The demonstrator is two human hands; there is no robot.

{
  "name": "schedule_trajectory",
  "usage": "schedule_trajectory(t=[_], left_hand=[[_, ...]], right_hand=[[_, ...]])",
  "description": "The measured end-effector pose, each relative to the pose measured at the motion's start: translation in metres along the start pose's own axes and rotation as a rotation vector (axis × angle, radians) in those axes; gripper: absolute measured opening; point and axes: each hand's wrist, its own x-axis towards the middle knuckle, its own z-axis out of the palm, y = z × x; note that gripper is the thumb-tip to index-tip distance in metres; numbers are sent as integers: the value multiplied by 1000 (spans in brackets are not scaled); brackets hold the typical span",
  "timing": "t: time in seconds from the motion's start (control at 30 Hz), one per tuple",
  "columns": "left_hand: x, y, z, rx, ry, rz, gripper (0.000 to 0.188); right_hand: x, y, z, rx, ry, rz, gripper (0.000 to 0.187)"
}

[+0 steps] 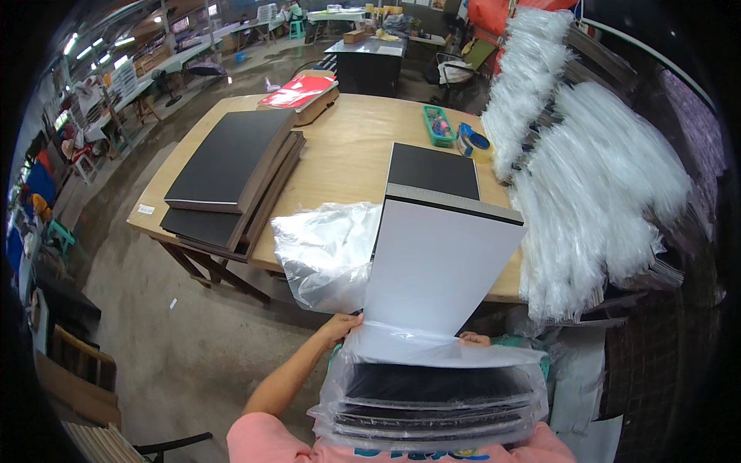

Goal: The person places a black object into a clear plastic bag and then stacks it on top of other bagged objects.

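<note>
A large white board with a black strip along its far end leans up from my body over the table's front edge. Its near end sits in the mouth of a clear plastic bag. My left hand is closed with thumb and fingers on the bag's left edge. At the right edge, my right hand pinches the bag, its fingers partly hidden. Against my body lie several black boards in clear plastic. Beyond the white board is a black board; beside it lies a crumpled clear bag.
On the wooden table stand thick stacks of black boards, a red-topped stack, a green basket and tape rolls. Heaps of clear plastic bags crowd the right side. A chair stands at the lower left.
</note>
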Motion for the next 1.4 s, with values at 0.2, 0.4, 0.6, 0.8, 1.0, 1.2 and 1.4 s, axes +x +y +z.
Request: schedule_trajectory(t=[0.2,0.4,0.6,0.8,1.0,1.2,1.4], left_hand=[[-17,-29,-25,540,530,128,40],[-74,73,-53,331,1447,899,18],[-69,177,-70,1144,1412,917,14],[-77,210,-33,1048,1194,1210,17],[-71,238,-34,556,793,980,11],[-58,255,-29,326,588,1203,15],[-67,245,-64,367,845,1127,28]], right_hand=[[27,24,-1,-252,70,49,28],[33,21,-9,-569,85,57,31],[21,-83,-16,-1156,-120,-96,34],[-34,-272,80,-1179,-39,-635,30],[23,-371,220,-1042,-409,-1087,22],[150,-363,306,-1470,-392,-1142,37],[191,-345,351,-1370,-294,-1127,20]])
